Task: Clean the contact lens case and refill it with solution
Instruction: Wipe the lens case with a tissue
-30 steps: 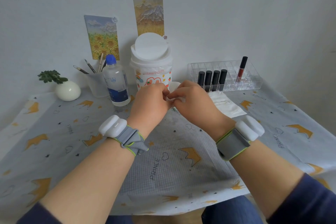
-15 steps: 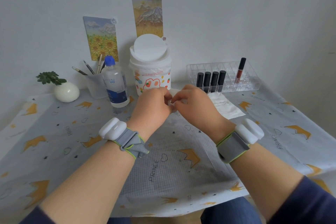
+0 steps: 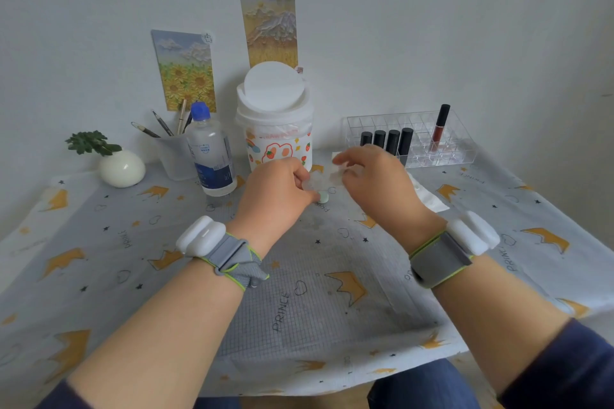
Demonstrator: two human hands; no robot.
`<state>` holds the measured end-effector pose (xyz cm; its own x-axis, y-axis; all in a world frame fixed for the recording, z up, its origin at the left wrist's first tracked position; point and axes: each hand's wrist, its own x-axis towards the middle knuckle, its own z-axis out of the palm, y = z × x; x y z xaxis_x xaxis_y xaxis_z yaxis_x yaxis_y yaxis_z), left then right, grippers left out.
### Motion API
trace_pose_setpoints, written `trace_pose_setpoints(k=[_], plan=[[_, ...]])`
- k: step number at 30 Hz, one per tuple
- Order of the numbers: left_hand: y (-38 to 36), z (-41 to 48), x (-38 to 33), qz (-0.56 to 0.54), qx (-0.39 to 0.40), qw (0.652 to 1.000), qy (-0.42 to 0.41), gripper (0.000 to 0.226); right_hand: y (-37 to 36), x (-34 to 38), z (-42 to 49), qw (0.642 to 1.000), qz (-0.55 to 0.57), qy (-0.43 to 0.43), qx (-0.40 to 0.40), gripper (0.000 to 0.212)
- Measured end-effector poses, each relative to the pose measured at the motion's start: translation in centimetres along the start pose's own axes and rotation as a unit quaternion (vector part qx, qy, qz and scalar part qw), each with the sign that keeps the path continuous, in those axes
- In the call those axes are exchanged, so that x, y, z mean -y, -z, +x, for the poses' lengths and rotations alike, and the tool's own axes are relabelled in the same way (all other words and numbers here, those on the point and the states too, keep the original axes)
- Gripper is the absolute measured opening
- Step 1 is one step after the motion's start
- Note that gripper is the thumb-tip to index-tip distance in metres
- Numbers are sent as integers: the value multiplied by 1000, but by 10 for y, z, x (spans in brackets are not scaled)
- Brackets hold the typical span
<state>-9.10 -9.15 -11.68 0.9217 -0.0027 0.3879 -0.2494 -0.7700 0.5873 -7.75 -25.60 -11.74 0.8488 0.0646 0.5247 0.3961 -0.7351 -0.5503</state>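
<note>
My left hand (image 3: 277,197) pinches the contact lens case (image 3: 319,191), a small translucent white piece with a pale green round cap at its lower end, just above the tablecloth in front of the bin. My right hand (image 3: 377,184) sits a little to the right of it. Its fingertips are closed on a thin white piece that looks like a tissue (image 3: 335,173) and reaches towards the case. The solution bottle (image 3: 211,156), clear with a blue cap and a blue label, stands upright to the left of my hands, untouched.
A white swing-lid bin (image 3: 275,124) stands right behind my hands. A folded white tissue (image 3: 430,199) lies to the right, with a clear organizer (image 3: 442,149) of lipsticks behind it. At the back left stand a pen cup (image 3: 172,158) and a white plant vase (image 3: 122,169).
My hands were pressed together over the case. They have drawn apart, the right hand shifting right, and the case's green cap now shows between them.
</note>
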Motion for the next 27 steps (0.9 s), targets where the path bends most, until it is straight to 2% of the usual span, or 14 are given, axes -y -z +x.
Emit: trace_pose_setpoints(k=[4,8,15,18,23,27], plan=[[3,2,4,-3,-22,1000,1,15,14,-20,12,999,-22,-5,-39,25],[3,4,8,-9,-25,1000,15,15,18,-43,22,994,-97,2,-55,20],[2,5,12,0,-29,999,20,17,5,-64,16,982,-175,-52,39,21],[1,7,16,1,-28,999,20,18,0,-66,12,978,-179,-63,87,13],[1,9,25,5,-19,999,27,17,-1,-59,12,977,-177,-73,93,30],[2,9,29,9,-9,999,33,19,-1,-58,14,981,-159,-90,68,33]])
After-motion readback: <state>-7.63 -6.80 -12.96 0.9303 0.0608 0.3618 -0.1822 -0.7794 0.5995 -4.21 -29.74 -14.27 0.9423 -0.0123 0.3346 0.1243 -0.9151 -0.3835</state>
